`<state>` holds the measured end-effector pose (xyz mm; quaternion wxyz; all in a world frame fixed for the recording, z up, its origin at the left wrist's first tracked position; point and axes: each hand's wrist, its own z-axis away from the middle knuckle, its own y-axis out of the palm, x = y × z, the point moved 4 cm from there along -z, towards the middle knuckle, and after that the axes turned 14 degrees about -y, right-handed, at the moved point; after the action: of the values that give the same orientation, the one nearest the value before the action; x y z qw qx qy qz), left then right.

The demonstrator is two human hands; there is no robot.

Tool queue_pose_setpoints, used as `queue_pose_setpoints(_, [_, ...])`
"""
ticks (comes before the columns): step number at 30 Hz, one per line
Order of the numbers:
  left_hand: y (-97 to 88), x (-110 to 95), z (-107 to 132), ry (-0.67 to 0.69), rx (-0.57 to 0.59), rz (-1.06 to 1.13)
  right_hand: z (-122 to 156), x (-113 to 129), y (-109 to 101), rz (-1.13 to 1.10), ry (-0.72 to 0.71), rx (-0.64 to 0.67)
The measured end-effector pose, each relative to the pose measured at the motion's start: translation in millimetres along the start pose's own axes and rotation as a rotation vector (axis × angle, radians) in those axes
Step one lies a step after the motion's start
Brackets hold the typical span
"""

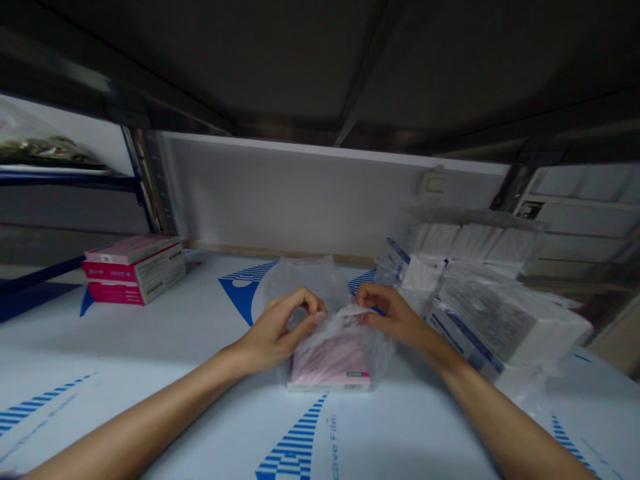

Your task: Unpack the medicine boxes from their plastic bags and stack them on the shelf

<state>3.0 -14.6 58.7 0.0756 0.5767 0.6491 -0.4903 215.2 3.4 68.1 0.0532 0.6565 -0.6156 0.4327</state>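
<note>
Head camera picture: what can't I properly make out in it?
All in the head view:
- Pink box: its top print is veiled by the plastic bag and blur.
- Stacked boxes at left: lettering too small and blurred.
- White packs at right: printing obscured by wrapping and blur.
- Shelf bag: cut off by the left edge, contents blurred.
</note>
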Motion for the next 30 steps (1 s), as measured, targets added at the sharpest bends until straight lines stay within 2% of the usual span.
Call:
queue_pose_setpoints(4, [4.6, -7, 1, -0.024, 0.051, 0.174, -3, 9, 3, -0.241, 0.014, -0.098])
queue_pose_setpoints(8, [1.2, -14, -1, -0.061, 0.042, 0.343, -2, 12, 2, -0.397, 0.055, -0.134])
queue_pose_setpoints(13, [-9.7, -12, -7, -0.159, 0.097, 0.428, -2, 16, -15, -0.356, 0.023, -0.211])
queue_pose_setpoints(16, [-6.3, -12, -5, -0.190, 0.149, 0.348, -4, 20, -18, -0.350, 0.025, -0.234])
queue_pose_setpoints(18, [-2.0, -15, -4, -0.170, 0.135, 0.244, -5, 22, -17, -0.337, 0.044, -0.217])
queue_pose_setpoints(20, [-0.4, -19, -3, -0.116, 0.072, 0.191, -6, 23, -17, -0.319, 0.067, -0.216])
queue_pose_setpoints(22, [-3.0, -22, -5, -0.076, 0.012, 0.254, -7, 22, -19, -0.300, 0.081, -0.258])
queue_pose_setpoints(26, [-20.5, -25, -12, -0.094, -0.035, 0.545, -7, 19, -30, -0.251, 0.078, -0.391])
queue_pose_setpoints(28, [-29.9, -31, -14, -0.061, 0.013, 0.634, -7, 14, -35, -0.237, 0.100, -0.456])
queue_pose_setpoints(30, [-35.4, -38, -13, -0.008, 0.127, 0.656, -6, 7, -39, -0.193, 0.130, -0.519])
